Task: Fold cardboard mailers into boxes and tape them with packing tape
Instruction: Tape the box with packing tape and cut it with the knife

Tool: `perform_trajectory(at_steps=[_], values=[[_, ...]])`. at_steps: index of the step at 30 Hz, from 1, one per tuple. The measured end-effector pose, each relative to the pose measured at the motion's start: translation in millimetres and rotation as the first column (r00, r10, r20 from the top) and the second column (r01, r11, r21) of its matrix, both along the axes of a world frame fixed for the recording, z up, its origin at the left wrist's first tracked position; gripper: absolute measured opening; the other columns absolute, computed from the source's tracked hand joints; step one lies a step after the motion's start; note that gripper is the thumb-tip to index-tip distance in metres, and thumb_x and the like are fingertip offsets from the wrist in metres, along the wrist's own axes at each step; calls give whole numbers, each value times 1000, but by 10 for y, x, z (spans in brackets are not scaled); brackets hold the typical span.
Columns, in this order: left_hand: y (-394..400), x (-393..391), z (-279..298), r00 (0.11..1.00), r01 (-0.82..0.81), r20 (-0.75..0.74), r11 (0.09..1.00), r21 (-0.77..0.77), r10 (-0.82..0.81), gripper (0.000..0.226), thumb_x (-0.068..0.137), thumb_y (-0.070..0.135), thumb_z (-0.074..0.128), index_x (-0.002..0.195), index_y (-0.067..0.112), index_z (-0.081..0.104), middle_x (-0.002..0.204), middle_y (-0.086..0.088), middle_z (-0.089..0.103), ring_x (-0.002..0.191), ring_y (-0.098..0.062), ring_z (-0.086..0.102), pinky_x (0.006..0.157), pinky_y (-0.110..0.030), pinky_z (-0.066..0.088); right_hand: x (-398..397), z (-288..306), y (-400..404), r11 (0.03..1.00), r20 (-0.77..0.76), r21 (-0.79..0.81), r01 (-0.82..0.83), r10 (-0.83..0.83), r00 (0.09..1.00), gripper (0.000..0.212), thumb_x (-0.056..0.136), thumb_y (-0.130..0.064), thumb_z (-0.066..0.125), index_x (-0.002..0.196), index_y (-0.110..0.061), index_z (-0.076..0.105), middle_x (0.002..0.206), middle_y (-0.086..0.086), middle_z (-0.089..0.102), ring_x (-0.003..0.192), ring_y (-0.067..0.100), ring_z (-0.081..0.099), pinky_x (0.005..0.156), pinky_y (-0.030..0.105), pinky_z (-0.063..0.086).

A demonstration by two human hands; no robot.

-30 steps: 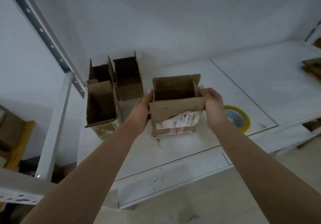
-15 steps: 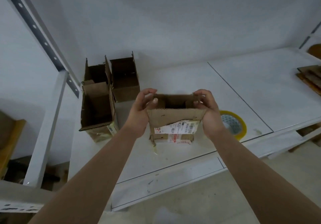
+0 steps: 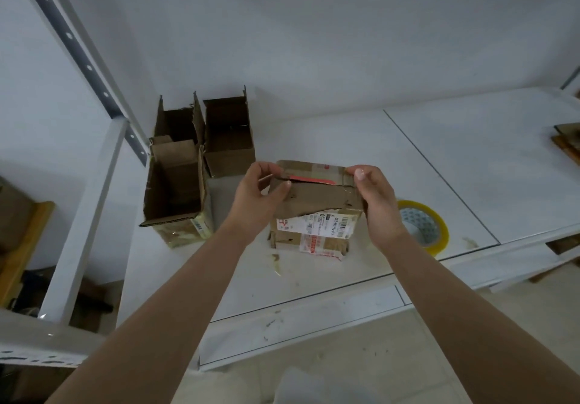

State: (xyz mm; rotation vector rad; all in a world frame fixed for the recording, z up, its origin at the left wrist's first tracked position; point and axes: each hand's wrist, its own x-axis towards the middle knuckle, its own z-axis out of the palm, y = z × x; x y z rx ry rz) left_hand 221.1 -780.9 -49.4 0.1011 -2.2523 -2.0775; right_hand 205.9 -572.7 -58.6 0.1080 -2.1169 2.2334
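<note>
While the cardboard box [image 3: 317, 198] stands on the worktop [image 3: 361, 140], left hand [image 3: 259, 198] and right hand [image 3: 375, 198] pinch its closed flaps with curled fingers [image 3: 357, 173]. Tape roll [image 3: 423, 228] lies just right of the right fingers.

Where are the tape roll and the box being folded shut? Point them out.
tape roll [image 3: 437, 226]: head view, on its yellow rim.
box being folded shut [image 3: 317, 198]: head view, on its near top flap.
</note>
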Motion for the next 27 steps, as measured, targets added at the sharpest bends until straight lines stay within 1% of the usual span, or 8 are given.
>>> perform_trajectory(at_steps=[5, 7, 9, 10, 15, 18, 21, 27], values=[[75, -82, 281, 972, 22, -166, 772, -635, -164, 55, 91, 37, 60, 140, 32, 36, 154, -3, 28, 146, -27, 18, 115, -46, 19, -35, 37, 19, 996, 45, 83, -24, 20, 999, 15, 94, -4, 58, 97, -19, 58, 99, 24, 56, 88, 27, 57, 70, 33, 54], [161, -122, 334, 943, 190, 32, 460, -867, -330, 76, 86, 74, 35, 151, 44, 10, 163, 2, -1, 148, -27, -12, 114, -58, -1, -31, 84, 47, 995, 29, 78, -63, 61, 998, 9, 95, -10, 59, 99, -18, 60, 94, 14, 59, 85, 21, 59, 67, 24, 52], [203, -146, 307, 913, 265, 204, 134, -955, -354, 88, 73, 84, 11, 150, 45, -8, 162, 1, -14, 146, -30, -20, 113, -62, -2, -31, 113, 162, 988, -13, 140, -73, 76, 997, 11, 96, -17, 57, 104, -16, 64, 99, 4, 65, 91, 11, 62, 76, 19, 51], [202, -155, 300, 905, 274, 234, 68, -959, -355, 90, 71, 84, 7, 150, 44, -11, 162, 0, -15, 147, -31, -18, 113, -63, 2, -40, 114, 258, 980, -31, 194, -50, 58, 998, 15, 97, -18, 57, 109, -16, 65, 105, -1, 66, 97, 7, 61, 83, 18, 48], [157, -205, 295, 873, 327, 290, 28, -945, -392, 101, 67, 87, 20, 149, 40, -18, 161, -1, -16, 147, -33, -15, 115, -63, 16, -66, 98, 791, 766, 126, 637, -87, 8, 992, 36, 86, -5, 61, 116, -25, 57, 111, 1, 60, 108, 21, 56, 94, 30, 43], [171, -248, 277, 863, 331, 298, 13, -943, -408, 108, 75, 76, 50, 149, 39, -19, 161, -2, -17, 146, -36, -16, 116, -60, 12, 4, 59, 951, 383, 345, 850, -361, 113, 932, 65, 77, -19, 67, 132, -40, 39, 111, -2, 57, 115, 25, 52, 96, 37, 45], [163, -253, 223, 876, 313, 262, 65, -947, -405, 106, 82, 61, 62, 150, 38, -17, 161, -1, -13, 146, -34, -12, 115, -57, 15, 90, -86, 1009, 15, 471, 879, -476, 124, 874, 98, 77, -37, 72, 149, -44, 6, 146, 0, 38, 137, 30, 34, 107, 43, 37], [103, -191, 152, 899, 199, 117, 156, -968, -421, 103, 82, 49, 69, 154, 32, -3, 155, -6, 13, 138, -30, 11, 114, -47, 22, 170, -253, 1068, -55, 280, 960, -275, 171, 945, 87, 90, -35, 63, 149, -49, 1, 152, 1, 36, 135, 28, 42, 96, 38, 46]])
